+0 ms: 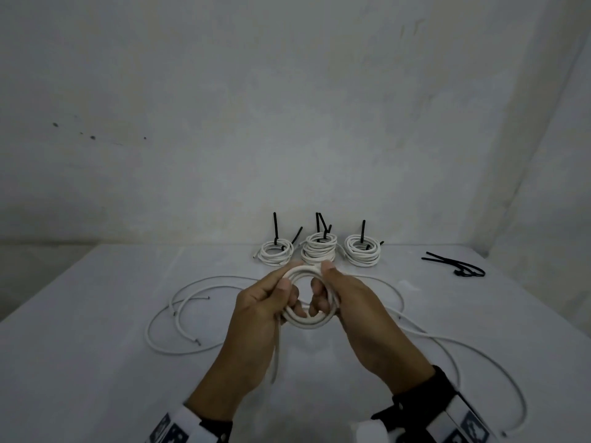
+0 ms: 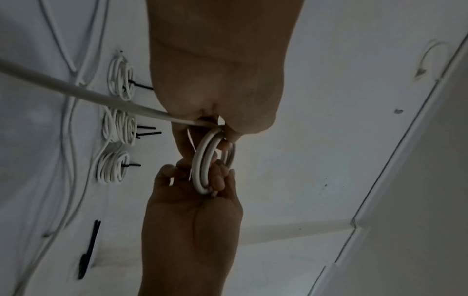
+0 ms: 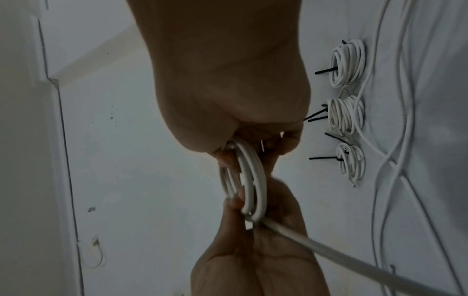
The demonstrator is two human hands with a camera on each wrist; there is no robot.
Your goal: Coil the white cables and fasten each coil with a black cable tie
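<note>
A small white cable coil [image 1: 307, 321] of a few turns is held up between both hands above the table. My left hand [image 1: 275, 298] grips its left side, thumb on top and fingers through the ring. Opposite it, my right hand [image 1: 332, 292] grips the right side the same way. The coil's loose tail [image 1: 277, 353] hangs down under my left hand. The wrist views show the coil [image 2: 202, 160] [image 3: 249, 180] pinched from both ends. Three tied coils [image 1: 319, 249] with black cable ties sticking up stand in a row behind. Spare black ties [image 1: 460, 266] lie at the right.
Loose white cables [image 1: 179, 314] loop over the white table [image 1: 80, 346] at the left, and another cable [image 1: 473, 350] trails off to the right front. A white wall rises just behind the tied coils.
</note>
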